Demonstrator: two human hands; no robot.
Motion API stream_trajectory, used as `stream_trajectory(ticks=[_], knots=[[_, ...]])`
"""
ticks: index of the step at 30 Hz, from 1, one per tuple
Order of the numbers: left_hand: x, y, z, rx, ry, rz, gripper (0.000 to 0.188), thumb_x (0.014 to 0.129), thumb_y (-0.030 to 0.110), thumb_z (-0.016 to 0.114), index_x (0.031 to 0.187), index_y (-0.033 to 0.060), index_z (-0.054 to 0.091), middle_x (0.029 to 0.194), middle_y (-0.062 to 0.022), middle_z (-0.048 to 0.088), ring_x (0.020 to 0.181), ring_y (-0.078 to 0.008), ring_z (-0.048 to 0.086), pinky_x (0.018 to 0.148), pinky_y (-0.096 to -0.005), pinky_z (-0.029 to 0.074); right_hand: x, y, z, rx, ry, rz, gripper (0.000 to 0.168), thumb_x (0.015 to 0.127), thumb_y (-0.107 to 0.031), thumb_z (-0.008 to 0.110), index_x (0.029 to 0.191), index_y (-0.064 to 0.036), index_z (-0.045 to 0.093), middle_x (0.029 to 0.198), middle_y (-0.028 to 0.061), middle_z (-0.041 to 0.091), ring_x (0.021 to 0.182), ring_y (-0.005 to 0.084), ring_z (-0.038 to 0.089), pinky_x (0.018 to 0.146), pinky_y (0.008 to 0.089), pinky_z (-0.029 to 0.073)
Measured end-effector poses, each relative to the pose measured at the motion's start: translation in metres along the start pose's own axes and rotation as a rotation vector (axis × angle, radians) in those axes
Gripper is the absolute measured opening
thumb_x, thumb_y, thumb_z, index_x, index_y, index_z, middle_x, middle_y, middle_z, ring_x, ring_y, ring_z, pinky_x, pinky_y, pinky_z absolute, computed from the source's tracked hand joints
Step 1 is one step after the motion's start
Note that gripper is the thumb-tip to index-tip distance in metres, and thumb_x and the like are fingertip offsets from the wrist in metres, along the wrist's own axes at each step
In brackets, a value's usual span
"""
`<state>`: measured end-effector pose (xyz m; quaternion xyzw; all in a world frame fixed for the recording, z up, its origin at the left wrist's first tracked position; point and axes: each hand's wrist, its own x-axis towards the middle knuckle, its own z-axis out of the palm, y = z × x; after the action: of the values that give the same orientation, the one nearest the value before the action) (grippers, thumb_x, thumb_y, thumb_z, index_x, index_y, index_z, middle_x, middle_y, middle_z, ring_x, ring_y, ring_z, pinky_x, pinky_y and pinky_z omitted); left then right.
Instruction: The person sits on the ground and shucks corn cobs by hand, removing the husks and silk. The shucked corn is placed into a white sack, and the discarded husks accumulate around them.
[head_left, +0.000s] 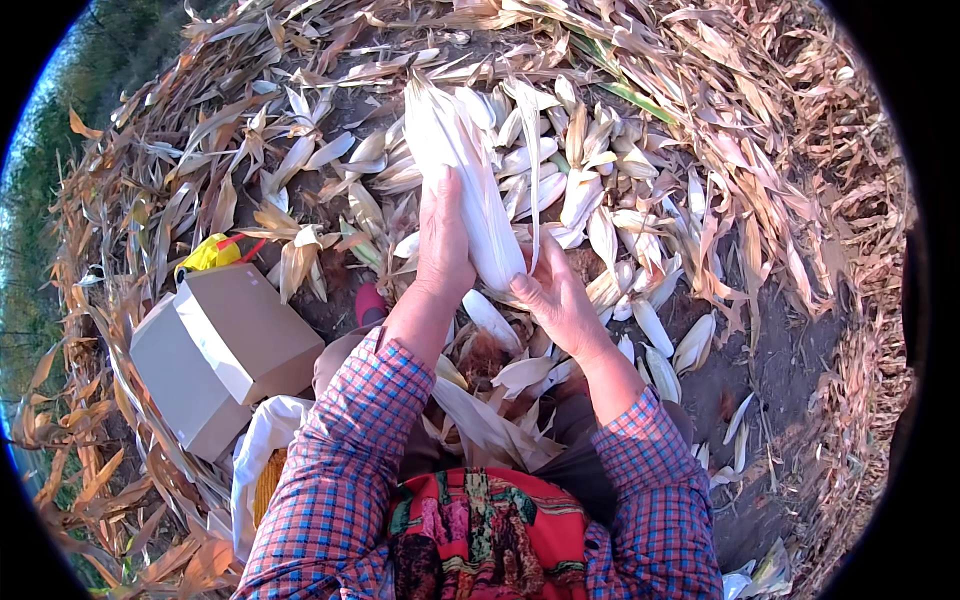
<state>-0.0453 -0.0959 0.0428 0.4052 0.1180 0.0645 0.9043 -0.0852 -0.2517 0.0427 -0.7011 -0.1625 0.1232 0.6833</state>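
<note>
An ear of corn in its pale husk (480, 202) is held up in front of me, tilted with its loose husk tips pointing away. My left hand (444, 232) wraps around its left side, thumb along the husk. At its near end, my right hand (555, 296) supports the base, the thumb resting by the butt. A thin strip of husk (534, 172) hangs apart from the ear on the right. Below my hands, loose husks (495, 427) and brown corn silk (480, 356) lie between my legs.
Many husked-over ears (581, 191) are heaped on the soil beyond my hands. To the left stand a cardboard box (259, 322), a yellow bag (210, 255) and a white sack (259, 442) with bare yellow corn (268, 480). Dry stalks (742, 165) ring the spot.
</note>
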Motion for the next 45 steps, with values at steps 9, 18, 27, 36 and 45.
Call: stream_trajectory(ticks=[9, 18, 27, 36, 45], knots=[[-0.027, -0.029, 0.017, 0.003, -0.205, -0.073, 0.047, 0.101, 0.035, 0.043, 0.135, 0.0025, 0.040, 0.127, -0.0092, 0.053, 0.111, -0.0170, 0.053, 0.096, -0.0322, 0.043, 0.013, 0.002, 0.007, -0.066, 0.212, 0.029, 0.066, 0.095, -0.050, 0.048, 0.132, 0.005, 0.042, 0.123, 0.0172, 0.054, 0.113, 0.0211, 0.050, 0.096, 0.0324, 0.040], [-0.028, -0.014, 0.025, -0.007, -0.083, -0.129, 0.041, 0.102, 0.033, 0.039, 0.129, 0.0024, 0.048, 0.120, -0.0072, 0.058, 0.104, -0.0157, 0.056, 0.092, -0.0301, 0.044, 0.007, 0.001, 0.008, 0.230, 0.262, 0.152, 0.069, 0.097, -0.055, 0.038, 0.131, 0.005, 0.043, 0.122, 0.0138, 0.055, 0.110, 0.0197, 0.053, 0.095, 0.0324, 0.042], [-0.018, -0.025, 0.019, 0.014, -0.071, -0.127, 0.041, 0.101, 0.033, 0.041, 0.130, 0.0050, 0.047, 0.121, -0.0072, 0.057, 0.108, -0.0152, 0.055, 0.096, -0.0318, 0.043, 0.005, 0.019, 0.001, 0.545, 0.248, 0.131, 0.054, 0.099, -0.041, 0.044, 0.131, 0.003, 0.043, 0.123, 0.0121, 0.054, 0.111, 0.0178, 0.053, 0.096, 0.0325, 0.042], [-0.025, -0.034, 0.025, 0.201, -0.189, 0.052, 0.055, 0.097, 0.032, 0.052, 0.142, 0.0085, 0.031, 0.135, -0.0102, 0.043, 0.123, -0.0188, 0.042, 0.104, -0.0346, 0.034, 0.005, 0.015, -0.006, 0.537, 0.342, 0.108, 0.042, 0.101, -0.028, 0.040, 0.129, 0.003, 0.043, 0.117, 0.0122, 0.056, 0.107, 0.0178, 0.056, 0.093, 0.0326, 0.045], [-0.020, -0.036, 0.018, 0.288, -0.248, -0.020, 0.020, 0.096, 0.021, 0.056, 0.109, 0.0064, 0.057, 0.094, 0.0016, 0.059, 0.081, -0.0064, 0.050, 0.071, -0.0242, 0.043, 0.006, 0.004, -0.020, 0.621, 0.408, 0.127, 0.033, 0.102, -0.023, 0.036, 0.122, 0.001, 0.047, 0.106, 0.0097, 0.059, 0.096, 0.0140, 0.059, 0.084, 0.0293, 0.049]])
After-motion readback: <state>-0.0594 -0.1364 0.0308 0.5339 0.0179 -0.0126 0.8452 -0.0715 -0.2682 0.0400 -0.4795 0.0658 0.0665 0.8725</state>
